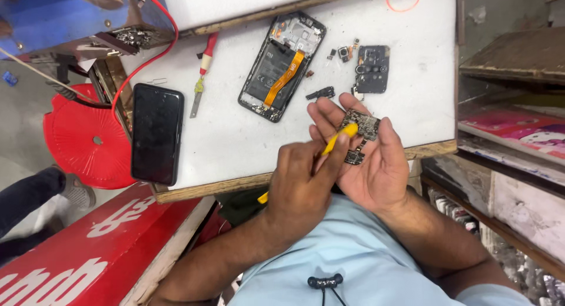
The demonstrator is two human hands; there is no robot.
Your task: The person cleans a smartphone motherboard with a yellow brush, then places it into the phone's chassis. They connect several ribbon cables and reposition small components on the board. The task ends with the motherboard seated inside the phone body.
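Note:
My right hand [376, 168] lies palm up over the table's near edge and holds a small dark circuit board [364, 123] on its fingers. A smaller piece [354, 158] hangs from the board against the palm. In my left hand [303, 185] is a yellow tool [340, 136], gripped so that its tip touches the board's left edge. Just beyond the hands, an opened phone body [282, 67] with an orange ribbon cable lies on the white table [235, 141].
A black cover plate [372, 67], several tiny parts [344, 52] and a black bracket [321, 94] lie near the phone. A red-handled screwdriver [203, 70] and black phone [156, 132] lie left. A red stool [88, 138], blue device [70, 17], red wire [147, 62] and shelves [512, 135] surround the table.

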